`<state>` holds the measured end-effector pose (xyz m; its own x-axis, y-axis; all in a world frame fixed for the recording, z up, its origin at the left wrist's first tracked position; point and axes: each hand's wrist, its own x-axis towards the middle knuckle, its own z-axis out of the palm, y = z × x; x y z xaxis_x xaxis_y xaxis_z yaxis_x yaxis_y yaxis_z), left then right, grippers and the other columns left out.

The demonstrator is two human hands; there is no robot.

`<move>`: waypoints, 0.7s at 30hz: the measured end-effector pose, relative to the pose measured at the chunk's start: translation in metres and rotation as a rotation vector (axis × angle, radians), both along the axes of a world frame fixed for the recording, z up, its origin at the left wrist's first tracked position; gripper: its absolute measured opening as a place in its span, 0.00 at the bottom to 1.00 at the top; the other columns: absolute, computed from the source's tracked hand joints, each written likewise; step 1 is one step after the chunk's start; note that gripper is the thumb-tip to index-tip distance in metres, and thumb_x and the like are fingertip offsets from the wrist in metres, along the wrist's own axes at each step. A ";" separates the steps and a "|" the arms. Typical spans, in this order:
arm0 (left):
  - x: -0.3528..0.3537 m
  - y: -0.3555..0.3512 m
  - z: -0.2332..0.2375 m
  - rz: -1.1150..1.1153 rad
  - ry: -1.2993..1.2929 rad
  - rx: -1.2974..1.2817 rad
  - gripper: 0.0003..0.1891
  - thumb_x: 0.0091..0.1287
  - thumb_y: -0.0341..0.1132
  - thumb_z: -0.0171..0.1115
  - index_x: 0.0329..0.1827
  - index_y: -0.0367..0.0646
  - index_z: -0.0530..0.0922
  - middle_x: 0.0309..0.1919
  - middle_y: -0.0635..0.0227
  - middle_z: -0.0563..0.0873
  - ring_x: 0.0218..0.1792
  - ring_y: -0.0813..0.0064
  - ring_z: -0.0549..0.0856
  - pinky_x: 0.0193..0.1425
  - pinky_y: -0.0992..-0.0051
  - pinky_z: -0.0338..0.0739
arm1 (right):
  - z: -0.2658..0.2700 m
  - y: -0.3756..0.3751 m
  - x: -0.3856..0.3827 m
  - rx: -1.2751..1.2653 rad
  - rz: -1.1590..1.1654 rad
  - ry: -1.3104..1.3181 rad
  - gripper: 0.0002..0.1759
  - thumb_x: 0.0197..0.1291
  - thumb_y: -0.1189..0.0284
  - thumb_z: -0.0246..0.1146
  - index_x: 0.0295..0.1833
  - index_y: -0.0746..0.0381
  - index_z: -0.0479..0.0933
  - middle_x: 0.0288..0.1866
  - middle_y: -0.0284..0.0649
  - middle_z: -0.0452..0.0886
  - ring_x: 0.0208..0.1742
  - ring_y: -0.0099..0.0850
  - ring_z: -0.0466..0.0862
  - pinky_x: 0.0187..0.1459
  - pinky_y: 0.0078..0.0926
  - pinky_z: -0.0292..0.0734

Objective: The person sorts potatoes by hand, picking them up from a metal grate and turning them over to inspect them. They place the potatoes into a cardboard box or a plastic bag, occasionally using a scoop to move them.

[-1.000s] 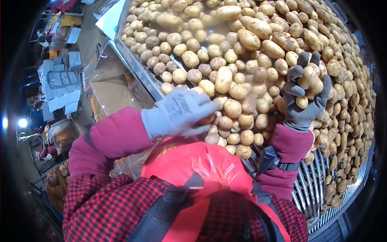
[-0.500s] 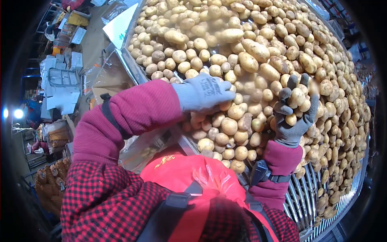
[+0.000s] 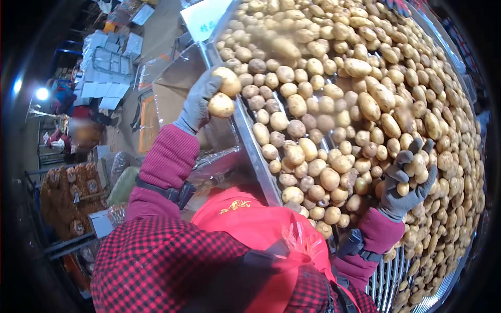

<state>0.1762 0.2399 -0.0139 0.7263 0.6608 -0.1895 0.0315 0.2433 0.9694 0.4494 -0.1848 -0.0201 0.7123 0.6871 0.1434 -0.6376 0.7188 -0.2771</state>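
Note:
My left hand (image 3: 201,99), in a grey glove, is closed on two potatoes (image 3: 222,105) beyond the left edge of the metal sorting table (image 3: 254,151), above a plastic-lined carton (image 3: 177,86). My right hand (image 3: 407,182), also gloved in grey, curls palm up around several small potatoes (image 3: 416,166) over the heap on the table. Many loose yellow-brown potatoes (image 3: 357,68) of mixed size lie around it, some with darker skins.
A white box flap (image 3: 206,20) with writing stands at the table's upper left. White cartons (image 3: 107,73) are stacked on the floor at left. Metal slats (image 3: 389,274) show at lower right. Another person's gloved hand (image 3: 399,6) reaches in at the top right.
My left hand has moved off the heap to the left, past the table edge, and now holds two potatoes. My right hand still holds its small ones. The view has shifted.

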 end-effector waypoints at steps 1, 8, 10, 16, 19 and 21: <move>-0.014 0.015 -0.009 0.096 0.033 0.098 0.26 0.80 0.42 0.61 0.75 0.37 0.72 0.60 0.60 0.84 0.54 0.68 0.88 0.59 0.68 0.87 | 0.002 0.001 -0.001 -0.002 0.003 -0.002 0.32 0.83 0.51 0.45 0.85 0.52 0.61 0.79 0.52 0.73 0.61 0.46 0.81 0.38 0.26 0.80; -0.074 0.085 -0.064 0.343 0.358 0.032 0.20 0.78 0.51 0.61 0.67 0.54 0.78 0.49 0.68 0.89 0.39 0.73 0.91 0.34 0.69 0.88 | -0.002 0.000 0.003 -0.011 0.015 -0.042 0.32 0.83 0.51 0.45 0.85 0.52 0.61 0.80 0.51 0.71 0.62 0.48 0.81 0.38 0.27 0.81; -0.083 0.081 -0.062 0.412 0.447 -0.112 0.21 0.78 0.53 0.62 0.67 0.56 0.78 0.49 0.70 0.90 0.38 0.75 0.91 0.32 0.74 0.85 | 0.000 -0.001 0.002 -0.023 0.000 -0.022 0.32 0.83 0.51 0.44 0.85 0.52 0.61 0.80 0.51 0.71 0.62 0.48 0.81 0.38 0.27 0.81; -0.100 0.056 -0.050 0.035 0.213 0.022 0.27 0.76 0.53 0.65 0.72 0.50 0.77 0.60 0.68 0.88 0.50 0.71 0.90 0.43 0.67 0.88 | -0.003 -0.002 0.004 -0.036 0.012 -0.040 0.32 0.83 0.51 0.44 0.85 0.53 0.61 0.81 0.50 0.71 0.61 0.48 0.82 0.37 0.26 0.79; -0.105 0.051 -0.037 -0.016 0.179 -0.170 0.25 0.77 0.48 0.64 0.71 0.45 0.76 0.62 0.67 0.86 0.57 0.71 0.88 0.49 0.66 0.89 | -0.003 -0.002 0.006 -0.044 0.027 -0.048 0.32 0.83 0.52 0.44 0.85 0.54 0.61 0.81 0.51 0.71 0.62 0.49 0.81 0.36 0.26 0.79; -0.124 0.046 -0.024 0.081 0.152 -0.185 0.24 0.78 0.39 0.63 0.74 0.42 0.75 0.64 0.63 0.84 0.60 0.72 0.87 0.59 0.68 0.87 | -0.005 -0.002 0.009 -0.034 0.073 -0.031 0.32 0.83 0.53 0.45 0.84 0.55 0.62 0.81 0.53 0.70 0.64 0.50 0.81 0.35 0.29 0.79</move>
<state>0.0524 0.2856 -0.0376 0.6262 0.6598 -0.4153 0.1467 0.4235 0.8939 0.4583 -0.1870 -0.0246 0.6557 0.7419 0.1403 -0.6787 0.6606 -0.3210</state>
